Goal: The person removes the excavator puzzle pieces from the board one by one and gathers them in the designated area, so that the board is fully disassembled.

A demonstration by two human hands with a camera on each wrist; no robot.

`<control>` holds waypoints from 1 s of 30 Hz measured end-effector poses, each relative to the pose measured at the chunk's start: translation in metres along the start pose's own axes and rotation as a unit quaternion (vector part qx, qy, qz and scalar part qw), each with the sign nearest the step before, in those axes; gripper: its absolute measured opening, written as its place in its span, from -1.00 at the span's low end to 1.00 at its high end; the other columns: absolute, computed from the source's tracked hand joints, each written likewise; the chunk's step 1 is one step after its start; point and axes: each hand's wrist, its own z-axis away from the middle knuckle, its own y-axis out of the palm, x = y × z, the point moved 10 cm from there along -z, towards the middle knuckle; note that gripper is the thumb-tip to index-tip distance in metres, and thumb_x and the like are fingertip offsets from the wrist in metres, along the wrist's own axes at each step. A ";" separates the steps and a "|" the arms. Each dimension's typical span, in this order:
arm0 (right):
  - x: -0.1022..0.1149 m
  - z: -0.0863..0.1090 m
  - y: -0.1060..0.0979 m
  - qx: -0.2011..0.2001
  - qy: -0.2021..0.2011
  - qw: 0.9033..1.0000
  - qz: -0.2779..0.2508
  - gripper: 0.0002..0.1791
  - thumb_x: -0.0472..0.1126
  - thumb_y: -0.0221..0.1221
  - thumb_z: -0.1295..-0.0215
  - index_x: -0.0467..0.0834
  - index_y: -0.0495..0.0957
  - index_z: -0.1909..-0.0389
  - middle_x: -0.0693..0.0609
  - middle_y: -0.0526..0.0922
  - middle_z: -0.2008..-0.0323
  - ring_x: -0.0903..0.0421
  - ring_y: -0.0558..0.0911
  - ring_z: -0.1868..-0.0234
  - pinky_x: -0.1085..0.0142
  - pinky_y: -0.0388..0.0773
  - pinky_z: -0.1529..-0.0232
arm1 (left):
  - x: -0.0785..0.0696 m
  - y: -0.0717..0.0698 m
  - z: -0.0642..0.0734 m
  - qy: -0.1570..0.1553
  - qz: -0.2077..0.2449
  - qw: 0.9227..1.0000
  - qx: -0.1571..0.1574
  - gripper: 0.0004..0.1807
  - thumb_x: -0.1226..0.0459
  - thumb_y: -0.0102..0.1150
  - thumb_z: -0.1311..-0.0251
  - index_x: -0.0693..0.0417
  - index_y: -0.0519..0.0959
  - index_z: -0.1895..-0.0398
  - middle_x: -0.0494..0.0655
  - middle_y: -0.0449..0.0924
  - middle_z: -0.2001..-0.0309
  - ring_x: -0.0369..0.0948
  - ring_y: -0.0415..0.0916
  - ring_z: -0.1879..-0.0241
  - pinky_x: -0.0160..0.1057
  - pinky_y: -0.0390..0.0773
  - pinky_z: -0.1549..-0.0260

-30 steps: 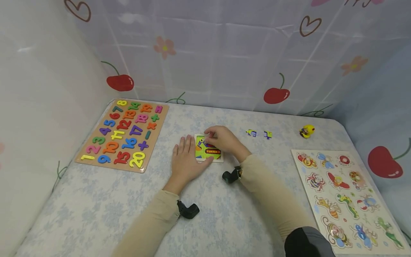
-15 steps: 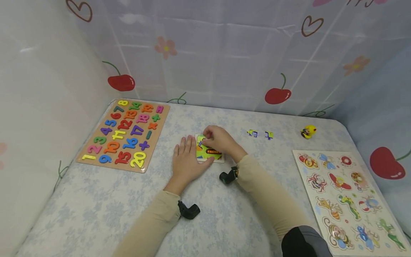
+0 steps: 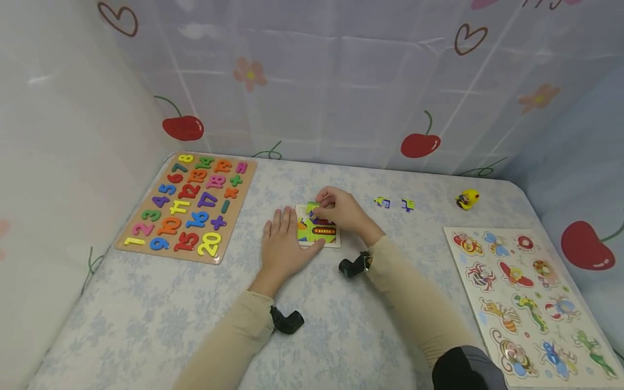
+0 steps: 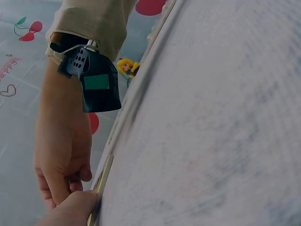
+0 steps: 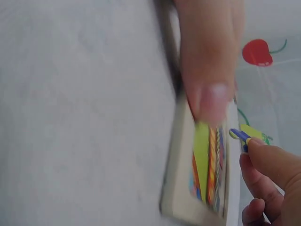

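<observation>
A small framed jigsaw puzzle with a picture of an orange-tracked vehicle lies on the table. My left hand lies flat with straight fingers along its left side, the thumb over the near edge. In the right wrist view that thumb is on the pale frame. Above the puzzle's far part, my right hand pinches a green and purple jigsaw piece between thumb and fingers. The piece is tilted and apart from the frame in that view. The right hand covers the puzzle's far right corner.
Two loose jigsaw pieces lie right of the puzzle. A yellow toy figure stands farther right. At the left lies a number board, and at the right an insect puzzle board. Printed curtains hang behind the table.
My right hand shifted a little left and toward the puzzle, then back right and away with the piece, uncovering more of the picture. The left hand has stayed in place.
</observation>
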 end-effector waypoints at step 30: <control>-0.063 0.021 -0.091 -0.076 0.110 0.982 0.136 -0.71 -0.12 0.24 -0.35 -0.13 0.53 -0.01 -0.10 0.66 0.12 -0.04 0.58 0.10 0.10 0.48 0.06 | -0.001 -0.001 0.002 -0.001 0.006 1.000 -0.001 0.22 -0.51 -0.13 -0.09 0.06 -0.15 -0.62 -0.05 -0.20 -0.63 -0.04 -0.33 -0.62 0.07 -0.21 -0.54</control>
